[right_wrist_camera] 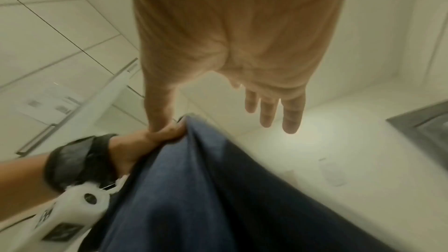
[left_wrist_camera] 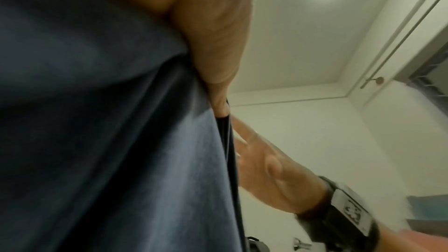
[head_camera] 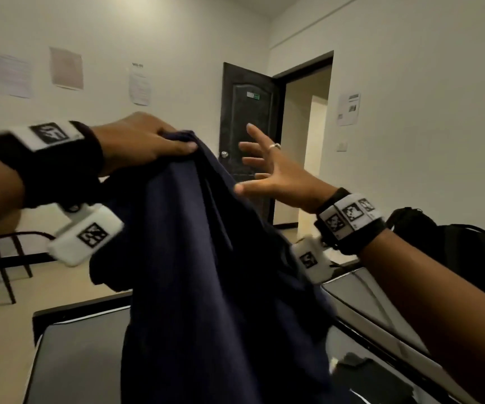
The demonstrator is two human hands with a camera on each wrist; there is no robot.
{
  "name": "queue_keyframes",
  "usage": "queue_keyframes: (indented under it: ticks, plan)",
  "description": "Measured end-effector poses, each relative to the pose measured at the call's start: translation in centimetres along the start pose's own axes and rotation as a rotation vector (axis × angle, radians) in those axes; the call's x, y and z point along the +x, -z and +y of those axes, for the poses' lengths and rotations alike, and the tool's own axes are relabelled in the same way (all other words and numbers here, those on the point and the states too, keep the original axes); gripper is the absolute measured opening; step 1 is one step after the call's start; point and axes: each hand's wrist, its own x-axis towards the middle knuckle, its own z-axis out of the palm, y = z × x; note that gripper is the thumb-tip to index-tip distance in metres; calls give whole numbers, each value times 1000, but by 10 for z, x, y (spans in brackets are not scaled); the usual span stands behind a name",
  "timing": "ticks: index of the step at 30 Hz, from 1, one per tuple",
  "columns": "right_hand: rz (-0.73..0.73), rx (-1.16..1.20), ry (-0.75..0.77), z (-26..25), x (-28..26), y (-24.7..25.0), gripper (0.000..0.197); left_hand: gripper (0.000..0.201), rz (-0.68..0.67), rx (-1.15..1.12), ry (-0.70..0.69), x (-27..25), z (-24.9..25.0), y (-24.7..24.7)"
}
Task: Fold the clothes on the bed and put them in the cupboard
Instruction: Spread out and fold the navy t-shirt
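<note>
A dark navy garment hangs in the air in front of me, bunched at its top. My left hand grips that top edge, thumb and fingers curled over the cloth. My right hand is just right of the cloth with fingers spread and straight, holding nothing; a ring is on one finger. In the left wrist view the blue cloth fills the left side beside the left hand, and the right hand shows behind it. In the right wrist view the left hand clutches the garment below the open right hand.
A bed with a grey sheet lies below the cloth. A dark backpack sits at the right. A dark door stands open at the far wall. A chair is at the left. White cupboard doors with bar handles show in the right wrist view.
</note>
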Motion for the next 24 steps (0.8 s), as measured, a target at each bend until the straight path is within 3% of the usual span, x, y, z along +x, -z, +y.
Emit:
queue_keyframes:
  ticks: [2,3,7,9,11,13,16,18,20,22,24]
  plan:
    - [18,86,53,-21,10,-32,119,20,-101,40,-55,-3,19,-27]
    - [29,93,49,-26,13,-43,112,15,-152,2,-59,-4,24,-36]
    - [18,-1,29,-23,12,-47,29,22,-383,-70,111,-13,9,-31]
    - [75,132,-48,-20,3,-39,17,23,-495,68,194,-22,-10,-23]
    - [89,245,-55,-23,-6,-32,23,13,-455,249,204,-28,-24,-25]
    - [107,283,-53,-23,-11,-25,28,10,-309,238,189,-30,-26,-29]
    - [146,136,-93,-12,-19,-21,26,19,-76,-185,168,-28,-16,-32]
    - [33,-94,-134,-4,-22,-24,21,24,9,-399,139,-28,-7,-37]
    - [-16,-94,-102,-6,-24,-29,57,23,32,-491,111,-29,-1,-49]
    - [42,93,18,-18,-23,-34,94,18,0,-467,92,-28,3,-65]
    - [22,196,53,-27,-17,-41,111,13,-52,-430,88,-29,7,-77]
